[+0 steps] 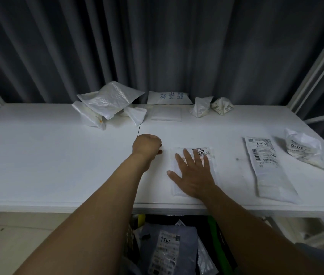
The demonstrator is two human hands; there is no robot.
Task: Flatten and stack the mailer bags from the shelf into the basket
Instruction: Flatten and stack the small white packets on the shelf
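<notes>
A small white mailer bag with a printed label lies flat on the white shelf near its front edge. My right hand presses on it with fingers spread and straight. Just left of the bag, my left hand rests on the shelf with fingers curled under, holding nothing that I can see. Below the shelf edge the basket shows a grey mailer bag with a label lying on top inside it.
A long flat labelled mailer and a crumpled one lie at the right. Several crumpled white bags pile at the back left, a flat one and two small bunched ones at the back. Dark curtain behind.
</notes>
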